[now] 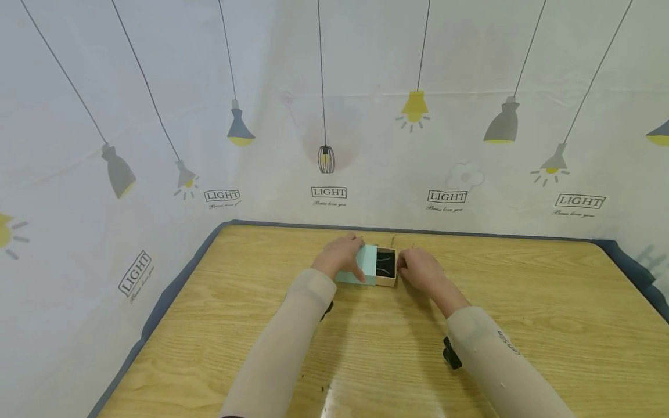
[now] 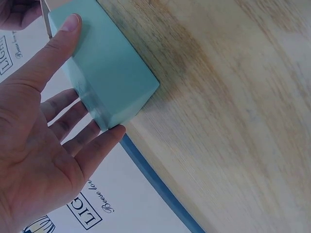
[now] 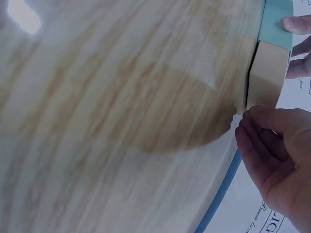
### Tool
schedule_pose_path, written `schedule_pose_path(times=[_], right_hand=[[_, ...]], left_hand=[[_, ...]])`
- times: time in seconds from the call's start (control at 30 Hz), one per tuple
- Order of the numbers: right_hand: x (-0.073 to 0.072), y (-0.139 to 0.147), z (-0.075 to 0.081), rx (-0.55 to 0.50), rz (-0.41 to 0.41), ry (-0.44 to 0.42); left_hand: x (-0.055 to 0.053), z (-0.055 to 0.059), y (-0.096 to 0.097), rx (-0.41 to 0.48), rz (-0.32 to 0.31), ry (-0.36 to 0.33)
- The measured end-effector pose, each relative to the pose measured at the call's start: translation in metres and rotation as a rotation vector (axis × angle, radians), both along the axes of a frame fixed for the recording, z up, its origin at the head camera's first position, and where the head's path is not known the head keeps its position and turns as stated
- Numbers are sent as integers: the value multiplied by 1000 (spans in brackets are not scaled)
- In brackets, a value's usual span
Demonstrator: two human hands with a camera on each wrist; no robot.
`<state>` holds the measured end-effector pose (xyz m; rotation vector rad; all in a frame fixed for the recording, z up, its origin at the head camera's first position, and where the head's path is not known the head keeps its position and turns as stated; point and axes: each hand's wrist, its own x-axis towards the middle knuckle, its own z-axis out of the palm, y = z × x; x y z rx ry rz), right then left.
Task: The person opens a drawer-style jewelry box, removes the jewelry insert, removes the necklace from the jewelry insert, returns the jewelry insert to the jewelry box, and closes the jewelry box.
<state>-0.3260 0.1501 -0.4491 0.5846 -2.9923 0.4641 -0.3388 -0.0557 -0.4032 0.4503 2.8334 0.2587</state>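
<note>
A mint-green box sleeve (image 1: 369, 265) lies on the table, with a tan cardboard drawer (image 1: 386, 282) partly out of its right end. Inside the drawer is a black lining (image 1: 385, 262) with thin pale lines across it, too small to identify. My left hand (image 1: 337, 256) grips the sleeve, thumb on one side and fingers on the opposite side, as the left wrist view shows. At the drawer's outer end, my right hand (image 1: 420, 270) has its thumb and index fingertips together, pinching at that end (image 3: 265, 80). What exactly lies between those fingertips is hidden.
The wooden table (image 1: 251, 325) extends around the box. Behind it hangs a white curtain (image 1: 376, 139) printed with lamps, meeting the table at a blue edge (image 1: 282, 224). Small dark specks (image 1: 322, 389) lie near the front.
</note>
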Motion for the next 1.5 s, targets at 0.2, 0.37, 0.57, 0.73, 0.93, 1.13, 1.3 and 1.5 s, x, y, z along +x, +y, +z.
schedule_pose_path(times=[0.2, 0.37, 0.57, 0.73, 0.93, 1.13, 1.3, 1.5], right_hand=[[-1, 2, -1, -6, -3, -3], [0, 2, 0, -4, -6, -3], [0, 3, 0, -4, -7, 1], [-1, 4, -1, -15, -7, 3], [-1, 3, -2, -7, -9, 7], [-1, 3, -2, -3, -16, 4], [-1, 2, -2, -1, -17, 3], [-2, 1, -3, 6, -19, 12]], left_hand=[[1, 1, 1, 0, -1, 2], [-1, -1, 0, -5, -3, 6], [-1, -1, 1, -7, -3, 3], [0, 0, 1, -3, 2, 3], [0, 0, 1, -11, 0, -4], [-1, 0, 1, -10, 2, -14], [-2, -1, 1, -10, -3, -10], [-2, -1, 0, -2, -6, -9]])
